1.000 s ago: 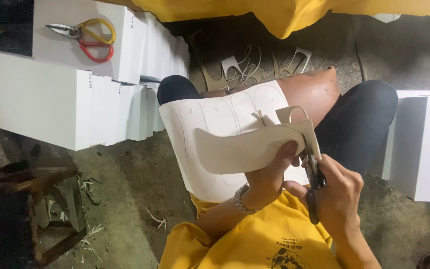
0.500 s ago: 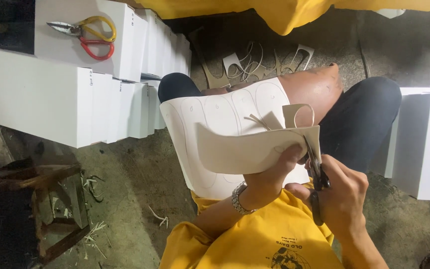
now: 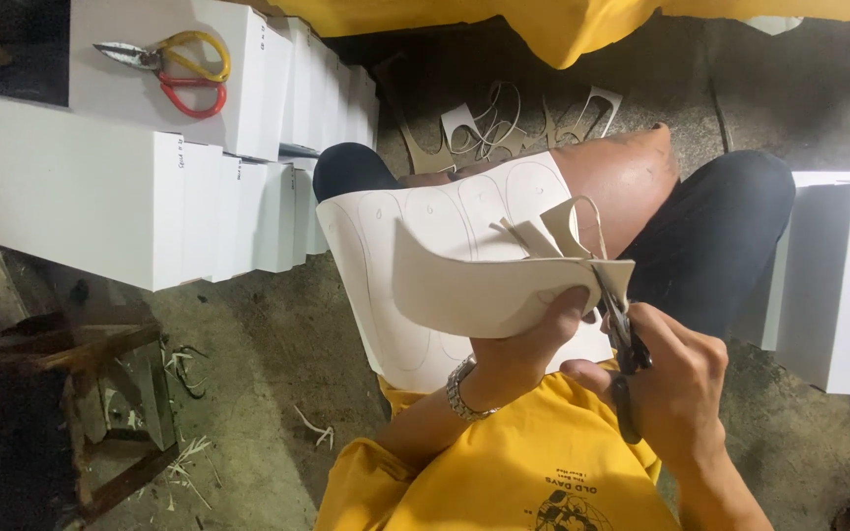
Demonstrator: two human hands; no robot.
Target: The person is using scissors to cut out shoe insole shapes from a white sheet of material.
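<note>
Here, left hand [image 3: 528, 339] grips curled cream sheet [image 3: 484, 285] at frame centre. Right hand [image 3: 676, 379], at 4 o'clock from sheet, clenched round dark scissors [image 3: 622, 334] biting sheet edge. Red-and-yellow scissors [image 3: 171, 67] lie on white boxes [image 3: 100, 197], 10 o'clock.

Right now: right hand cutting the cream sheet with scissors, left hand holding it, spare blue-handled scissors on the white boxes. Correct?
Not quite. The head view shows the spare scissors with yellow and red handles, not blue. The rest holds: right hand cuts the cream sheet, left hand holds it; white boxes.
</note>
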